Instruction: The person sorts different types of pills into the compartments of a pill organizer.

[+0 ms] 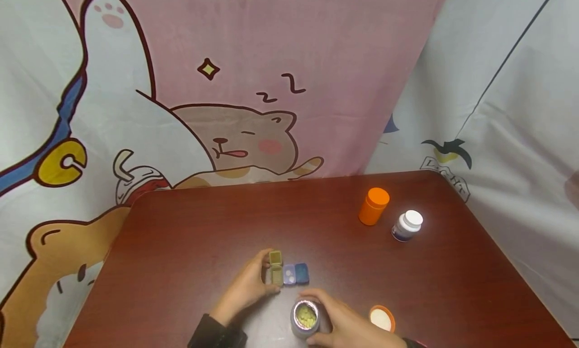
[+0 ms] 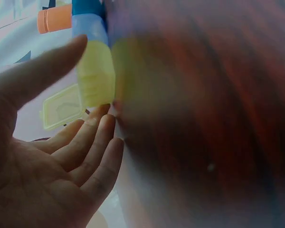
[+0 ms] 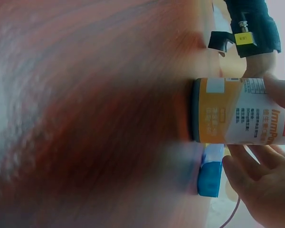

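Note:
A small pill organizer (image 1: 289, 274) lies on the table, with yellow, lavender and blue compartments. The yellow lid (image 2: 61, 107) stands open; pale tablets show in the lavender compartment. My left hand (image 1: 250, 286) holds the organizer's yellow end between thumb and fingertips. Close in front of it stands an uncapped pill bottle (image 3: 242, 111), upright, with an orange and white label. Yellowish tablets (image 1: 306, 316) fill much of its mouth. My right hand (image 1: 340, 319) grips this bottle from the right, thumb on the near side and fingers on the far side.
An orange cap (image 1: 382, 318) with a white inside lies upturned beyond my right hand. Farther back on the right stand an orange bottle (image 1: 373, 206) and a white bottle (image 1: 407, 225), both capped. A printed cloth (image 1: 344, 86) hangs behind the brown table (image 1: 203, 222).

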Available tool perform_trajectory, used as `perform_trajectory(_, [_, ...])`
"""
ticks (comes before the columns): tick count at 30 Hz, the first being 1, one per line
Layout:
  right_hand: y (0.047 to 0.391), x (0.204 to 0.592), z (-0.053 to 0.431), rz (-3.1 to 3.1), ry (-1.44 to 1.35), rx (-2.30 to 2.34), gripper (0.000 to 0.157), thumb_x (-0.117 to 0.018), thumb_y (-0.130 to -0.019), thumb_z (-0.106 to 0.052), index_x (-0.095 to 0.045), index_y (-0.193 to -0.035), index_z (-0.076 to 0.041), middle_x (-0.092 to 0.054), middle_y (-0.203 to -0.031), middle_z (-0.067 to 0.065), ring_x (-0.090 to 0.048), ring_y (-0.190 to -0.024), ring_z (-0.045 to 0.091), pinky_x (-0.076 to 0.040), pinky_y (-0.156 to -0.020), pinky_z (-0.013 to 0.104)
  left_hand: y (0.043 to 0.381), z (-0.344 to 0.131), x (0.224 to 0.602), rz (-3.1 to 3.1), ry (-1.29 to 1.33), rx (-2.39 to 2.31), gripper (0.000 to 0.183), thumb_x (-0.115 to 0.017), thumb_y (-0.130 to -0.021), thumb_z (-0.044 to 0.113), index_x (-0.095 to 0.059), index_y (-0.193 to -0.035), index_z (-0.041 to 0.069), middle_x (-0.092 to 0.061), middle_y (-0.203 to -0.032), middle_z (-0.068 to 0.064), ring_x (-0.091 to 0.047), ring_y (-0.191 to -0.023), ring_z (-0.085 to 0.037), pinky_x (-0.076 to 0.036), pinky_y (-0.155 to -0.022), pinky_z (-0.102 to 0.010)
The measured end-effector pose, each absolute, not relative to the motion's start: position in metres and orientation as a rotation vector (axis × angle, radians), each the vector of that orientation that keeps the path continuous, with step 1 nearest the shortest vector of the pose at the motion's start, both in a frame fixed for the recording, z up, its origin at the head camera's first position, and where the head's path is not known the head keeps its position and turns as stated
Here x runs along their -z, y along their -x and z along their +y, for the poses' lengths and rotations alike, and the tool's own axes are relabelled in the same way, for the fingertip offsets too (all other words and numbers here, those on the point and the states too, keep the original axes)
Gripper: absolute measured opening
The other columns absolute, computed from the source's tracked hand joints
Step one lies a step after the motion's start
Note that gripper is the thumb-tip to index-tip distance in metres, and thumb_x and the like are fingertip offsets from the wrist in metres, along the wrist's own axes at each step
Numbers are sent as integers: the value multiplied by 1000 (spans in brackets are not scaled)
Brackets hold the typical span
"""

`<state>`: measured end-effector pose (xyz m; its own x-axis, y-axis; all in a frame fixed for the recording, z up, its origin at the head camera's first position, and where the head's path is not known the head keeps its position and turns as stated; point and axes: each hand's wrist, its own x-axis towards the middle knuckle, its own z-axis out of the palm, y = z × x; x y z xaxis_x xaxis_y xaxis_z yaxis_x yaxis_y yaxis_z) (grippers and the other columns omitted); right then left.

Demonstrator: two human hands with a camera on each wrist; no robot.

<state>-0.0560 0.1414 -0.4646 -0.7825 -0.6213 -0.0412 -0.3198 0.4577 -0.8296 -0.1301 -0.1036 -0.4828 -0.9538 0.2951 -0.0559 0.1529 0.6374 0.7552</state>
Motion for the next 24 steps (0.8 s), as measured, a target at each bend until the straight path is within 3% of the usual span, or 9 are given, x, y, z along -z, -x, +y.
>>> perform_trajectory(6, [56,464,139,2382,781,1310,63,-78,-73,-32,-44,-126,-30,-63,-114,-6,-57,-96,10,-53,-81,36,129,-102,479,2689,-357,-1155,75,-84,-58,14,-52,-124,4,-67,-105,-17,-60,-94,-31,-50,-87,-59])
perform_trajectory(14, [58,463,136,2442,764,1372,61,-81,-70,-26,-45,-120,-28,-67,-110,-5,-59,-95,10,-54,-81,37,129,-102,480,2681,-337,-1149,71,-84,-58,17,-54,-121,3,-67,-102,-15,-59,-90,-28,-51,-84,-57])
perform_trajectory(24, [83,450,136,2864,830,1198,61,-83,-62,-40,-50,-114,-33,-59,-111,-18,-53,-104,8,-54,-81,43,132,-105,486,2703,-347,-1110,58,-84,-59,24,-58,-108,9,-65,-98,-10,-58,-90,-26,-51,-82,-55])
